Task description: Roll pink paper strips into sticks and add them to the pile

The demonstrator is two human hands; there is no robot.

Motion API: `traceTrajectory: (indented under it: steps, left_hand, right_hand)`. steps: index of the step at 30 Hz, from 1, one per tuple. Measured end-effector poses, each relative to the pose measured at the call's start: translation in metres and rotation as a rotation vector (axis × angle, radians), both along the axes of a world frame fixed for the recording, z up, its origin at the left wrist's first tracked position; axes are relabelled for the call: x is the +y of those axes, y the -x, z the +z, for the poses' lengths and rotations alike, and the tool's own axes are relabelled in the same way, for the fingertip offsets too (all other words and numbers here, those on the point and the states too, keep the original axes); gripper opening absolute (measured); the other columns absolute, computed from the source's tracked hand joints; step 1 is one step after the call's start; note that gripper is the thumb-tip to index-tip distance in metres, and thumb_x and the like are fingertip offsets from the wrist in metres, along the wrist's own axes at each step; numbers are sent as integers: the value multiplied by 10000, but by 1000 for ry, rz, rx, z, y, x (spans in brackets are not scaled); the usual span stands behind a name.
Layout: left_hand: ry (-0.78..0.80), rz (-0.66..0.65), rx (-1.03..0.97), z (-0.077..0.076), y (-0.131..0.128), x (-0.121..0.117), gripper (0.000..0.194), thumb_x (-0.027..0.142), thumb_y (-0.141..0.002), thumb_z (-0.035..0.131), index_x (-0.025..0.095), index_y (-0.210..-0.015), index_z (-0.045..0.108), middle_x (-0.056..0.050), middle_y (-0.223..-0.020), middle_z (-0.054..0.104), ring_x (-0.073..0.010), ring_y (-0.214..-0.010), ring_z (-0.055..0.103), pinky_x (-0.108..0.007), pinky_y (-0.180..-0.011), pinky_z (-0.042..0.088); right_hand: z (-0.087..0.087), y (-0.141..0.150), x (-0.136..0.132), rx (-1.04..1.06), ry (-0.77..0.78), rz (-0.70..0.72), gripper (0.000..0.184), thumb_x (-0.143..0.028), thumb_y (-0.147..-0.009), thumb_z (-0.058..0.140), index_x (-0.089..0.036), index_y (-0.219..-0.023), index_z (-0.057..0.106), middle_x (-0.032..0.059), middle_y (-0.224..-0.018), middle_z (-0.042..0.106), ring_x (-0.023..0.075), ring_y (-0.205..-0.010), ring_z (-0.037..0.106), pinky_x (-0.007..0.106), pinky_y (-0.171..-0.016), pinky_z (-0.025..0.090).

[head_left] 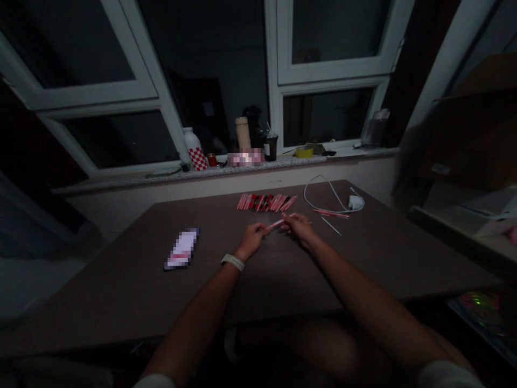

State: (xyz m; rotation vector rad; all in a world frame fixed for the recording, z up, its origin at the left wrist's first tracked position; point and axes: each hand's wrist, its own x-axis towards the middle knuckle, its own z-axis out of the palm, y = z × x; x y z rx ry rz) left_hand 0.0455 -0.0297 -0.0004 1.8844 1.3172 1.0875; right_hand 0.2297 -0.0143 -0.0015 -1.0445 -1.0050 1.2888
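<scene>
A slim pink tube (275, 224) is held level between two bare hands above a brown tabletop (121, 291). The fingers of the left hand (253, 241) are pressed together and curled towards one end of the tube, which appears to be pinched there. The fingers of the right hand (299, 227) are closed around the other end in a similar pinch. The light is dim and the hands are small in the view, so the exact placing of each fingertip cannot be told. A pale watch band (233, 262) is worn on the left wrist.

Just beyond the fingertips, a tight row of slim pink and red tubes (266, 202) is laid side by side on the table. Beyond the right fingers and off to the side lie a loose pink stick (331, 214) and a thin pale stick (331, 227). Farther past them, a looped white cable (319, 195) runs to a white plug (355, 202). Well to the left of the left fingers, a blurred flat package (181, 248) lies at an angle.

Far beyond the fingers, along a stone windowsill (121, 178), stand a red-and-white checked bottle (195, 151), a dark cup (271, 147) and a yellow tape roll (304, 152).
</scene>
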Motion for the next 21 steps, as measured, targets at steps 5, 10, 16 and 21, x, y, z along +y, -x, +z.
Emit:
traceTrajectory:
  steps: [5,10,16,21]
  left_hand:
    - [10,-22,-37,0,1,1,416,472,-853,456,146,-663,630,18,-519,501,-126,-532,473,-246,-565,348]
    - [-50,-41,-21,1,-1,-4,374,473,-853,492,136,-809,648,2,-619,558,-135,-609,513,-236,-591,370]
    - [-129,6,-23,1,-3,-5,287,424,-822,569,144,-870,608,-15,-751,611,-136,-695,537,-229,-643,405]
    - [-100,8,24,-1,-1,-1,340,455,-848,510,146,-759,620,-2,-659,592,-142,-649,534,-240,-615,396]
  right_hand:
    - [1,-1,0,-47,-79,51,230,-369,-782,702,-164,-775,596,51,-787,725,107,-568,660,127,-407,390]
    - [1,-2,-1,-4,-53,78,241,-389,-792,689,-164,-801,602,64,-913,727,100,-590,667,126,-404,404]
    - [3,-5,0,34,-19,39,244,-379,-794,696,-157,-756,603,41,-742,711,96,-542,650,115,-381,394]
    - [4,-7,0,50,-10,84,173,-306,-807,674,-155,-757,606,58,-889,735,75,-528,641,110,-363,383]
